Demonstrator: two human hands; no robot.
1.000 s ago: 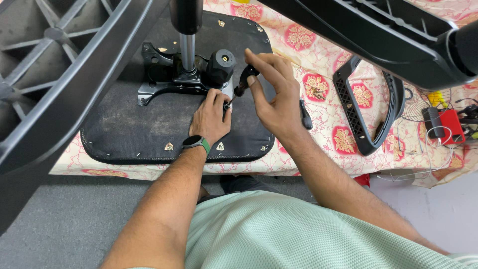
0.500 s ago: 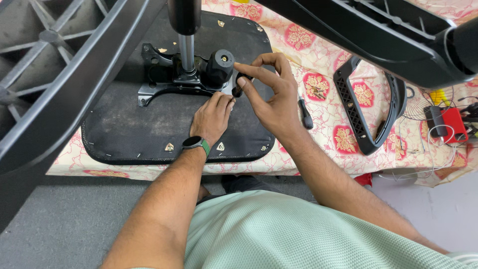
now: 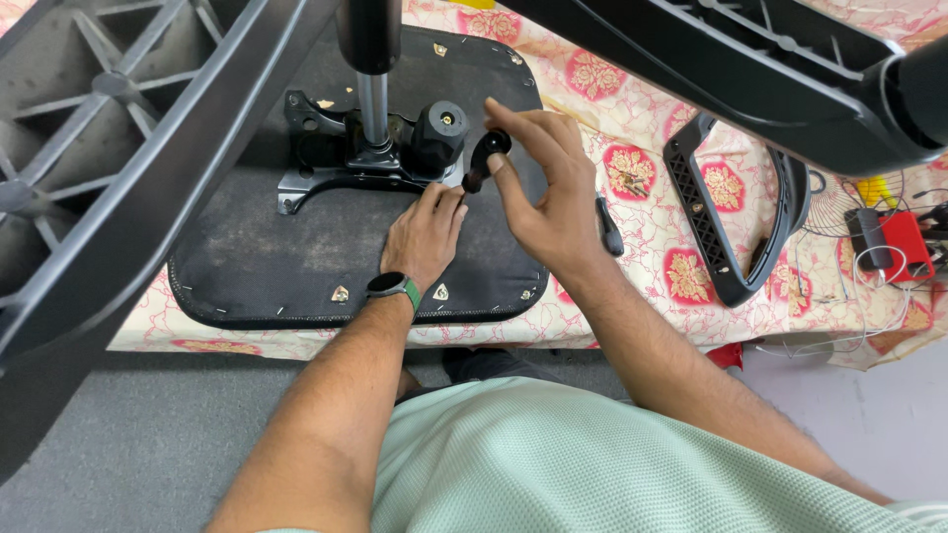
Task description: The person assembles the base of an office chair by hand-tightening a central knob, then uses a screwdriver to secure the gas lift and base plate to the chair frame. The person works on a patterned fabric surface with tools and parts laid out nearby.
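Both hands work on the upturned seat [image 3: 296,257]. His left hand [image 3: 423,235] lies flat and open on the dark underside, just below the metal bracket [image 3: 336,168]. His right hand [image 3: 548,192] pinches a small black lever [image 3: 484,156] beside the round knob [image 3: 439,123]. Right of it lies an armrest [image 3: 721,217] on the flowered cloth [image 3: 642,237].

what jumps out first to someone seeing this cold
An upturned chair seat lies on a flowered cloth; the left hand rests flat on it and the right hand pinches a small black lever. A black armrest lies to the right.
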